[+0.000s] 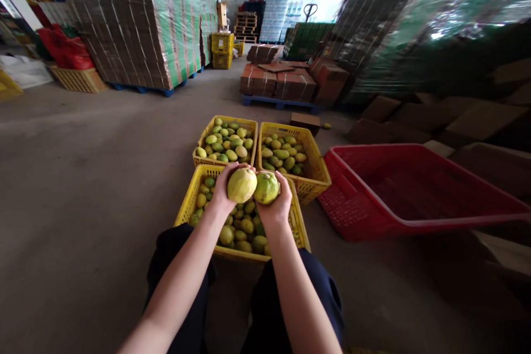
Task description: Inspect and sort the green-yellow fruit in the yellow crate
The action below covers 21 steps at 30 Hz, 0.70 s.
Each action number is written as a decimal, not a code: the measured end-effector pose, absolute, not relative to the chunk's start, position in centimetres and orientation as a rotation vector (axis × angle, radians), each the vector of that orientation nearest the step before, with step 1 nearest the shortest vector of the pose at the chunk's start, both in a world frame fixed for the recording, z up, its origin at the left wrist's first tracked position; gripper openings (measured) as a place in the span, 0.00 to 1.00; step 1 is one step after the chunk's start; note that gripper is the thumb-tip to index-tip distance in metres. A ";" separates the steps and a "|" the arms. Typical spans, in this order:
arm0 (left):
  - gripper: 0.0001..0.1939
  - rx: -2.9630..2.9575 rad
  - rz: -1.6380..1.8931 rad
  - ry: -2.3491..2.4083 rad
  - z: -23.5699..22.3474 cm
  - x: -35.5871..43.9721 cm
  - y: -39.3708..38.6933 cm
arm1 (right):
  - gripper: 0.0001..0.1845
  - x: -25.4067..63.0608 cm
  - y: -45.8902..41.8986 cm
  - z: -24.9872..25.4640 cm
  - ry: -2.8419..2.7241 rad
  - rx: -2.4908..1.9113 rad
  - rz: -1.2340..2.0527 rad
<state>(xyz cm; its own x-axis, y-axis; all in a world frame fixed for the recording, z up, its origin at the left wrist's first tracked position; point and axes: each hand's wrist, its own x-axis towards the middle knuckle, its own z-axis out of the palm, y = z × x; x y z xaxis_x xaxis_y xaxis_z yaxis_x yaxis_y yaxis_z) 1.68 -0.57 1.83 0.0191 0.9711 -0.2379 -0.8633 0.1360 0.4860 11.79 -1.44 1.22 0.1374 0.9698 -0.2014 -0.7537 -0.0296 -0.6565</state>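
Both hands are raised over the near yellow crate (244, 255). My left hand (224, 191) is wrapped round a mostly yellow papaya (241, 185). A greener papaya (266, 187) rests in my right hand (283, 199), its fingers curled about the fruit's side. The two fruits are side by side, almost touching. Below them, the near crate holds many green and yellow papayas (226, 235). Just beyond stand a left yellow crate (200, 157) and a right yellow crate (317, 171), each holding more of the fruit.
A large red crate (344, 213) stands to the right, near flattened cardboard (477, 116). Ahead, bundled cartons (294, 86) sit on a blue pallet (280, 104). Tall wrapped stacks (124, 22) rise at the left, with another wrapped stack (385, 38) at the right. My knees flank the near crate.
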 end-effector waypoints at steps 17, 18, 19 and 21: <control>0.19 0.265 1.382 0.667 3.1 1.5 -1.0 | 0.10 11.8 -1.7 1.4 -0.419 -0.681 1.404; 0.19 0.232 1.391 0.681 3.0 1.5 -0.8 | 0.10 11.8 -1.7 1.4 -0.418 -0.685 1.399; 0.18 0.186 1.406 0.700 2.7 1.5 -0.6 | 0.10 11.7 -1.7 1.4 -0.418 -0.692 1.394; 0.17 0.061 1.466 0.734 1.8 1.6 0.0 | 0.10 11.7 -1.7 1.3 -0.417 -0.721 1.384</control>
<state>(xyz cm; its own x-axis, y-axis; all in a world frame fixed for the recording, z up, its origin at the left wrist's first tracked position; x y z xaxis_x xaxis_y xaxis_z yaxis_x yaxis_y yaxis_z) 1.56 0.00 1.77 -0.0680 0.9093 -0.4106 -0.8737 0.1445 0.4646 11.66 -1.69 1.27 0.1635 0.9764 -0.1412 -0.7357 0.0253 -0.6768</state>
